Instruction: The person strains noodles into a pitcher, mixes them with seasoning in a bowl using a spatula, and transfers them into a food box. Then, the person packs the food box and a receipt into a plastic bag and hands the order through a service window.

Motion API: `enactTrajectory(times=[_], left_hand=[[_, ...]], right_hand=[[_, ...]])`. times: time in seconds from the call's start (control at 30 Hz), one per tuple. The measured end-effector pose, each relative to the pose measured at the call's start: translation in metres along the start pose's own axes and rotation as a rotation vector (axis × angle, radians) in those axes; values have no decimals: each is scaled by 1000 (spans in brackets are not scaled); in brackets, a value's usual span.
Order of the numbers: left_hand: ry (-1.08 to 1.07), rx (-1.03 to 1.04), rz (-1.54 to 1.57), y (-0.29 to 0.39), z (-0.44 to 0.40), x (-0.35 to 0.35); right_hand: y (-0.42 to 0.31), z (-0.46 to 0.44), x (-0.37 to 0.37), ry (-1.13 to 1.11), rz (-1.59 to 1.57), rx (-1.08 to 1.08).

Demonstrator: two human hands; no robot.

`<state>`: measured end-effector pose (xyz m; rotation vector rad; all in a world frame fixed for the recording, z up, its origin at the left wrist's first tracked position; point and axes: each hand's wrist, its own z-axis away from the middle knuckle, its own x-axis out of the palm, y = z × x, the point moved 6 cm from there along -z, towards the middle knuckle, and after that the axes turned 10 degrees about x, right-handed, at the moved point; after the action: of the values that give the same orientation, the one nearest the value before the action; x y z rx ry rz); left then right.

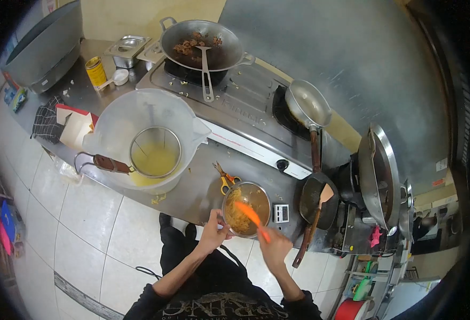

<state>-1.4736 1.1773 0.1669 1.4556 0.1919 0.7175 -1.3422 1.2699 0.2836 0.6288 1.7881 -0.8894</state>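
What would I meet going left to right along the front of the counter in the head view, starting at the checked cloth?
Checked cloth, red-and-white box, translucent tub, scissors, metal bowl, small timer, dark pan.

Clock centred on the bowl point(261, 198), 12 = straight ahead. Bowl's at the near edge of the tabletop point(197, 184), food point(238, 220) and utensil point(248, 212) in it; left hand point(215, 233) on its 8 o'clock side, right hand point(275, 250) on the utensil at 5. Scissors point(226, 178) just off at 11. Timer point(281, 213) at 3, frying pan point(308, 198) beyond, spatula point(325, 196) across it. Tub point(183, 113) at 10, strainer point(157, 140) inside; can point(95, 73) farther out, 10:30. Stove point(248, 88) spans roughly 11 to 1:30: wok point(225, 40) on it at 11:30, turner point(205, 72) in that; saucepan point(307, 98) on it at 1.
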Motion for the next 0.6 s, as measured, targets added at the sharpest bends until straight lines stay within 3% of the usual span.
enactTrajectory(times=[0.13,0.27,0.33,0.47,0.53,0.6], left_hand=[[26,-95,82,-10,2,-10],[-11,-129,114,-16,2,-12],[-6,-113,87,-14,4,-13],[5,-123,130,-14,2,-10],[52,-34,90,-7,6,-6],[35,35,9,-1,7,3]], right_hand=[[2,27,4,-58,-16,-170],[-11,3,-15,22,-57,-134],[-5,-2,11,-28,-83,-127],[18,-47,2,-19,70,25],[27,-64,-13,19,200,-20],[50,-52,17,-41,231,11]])
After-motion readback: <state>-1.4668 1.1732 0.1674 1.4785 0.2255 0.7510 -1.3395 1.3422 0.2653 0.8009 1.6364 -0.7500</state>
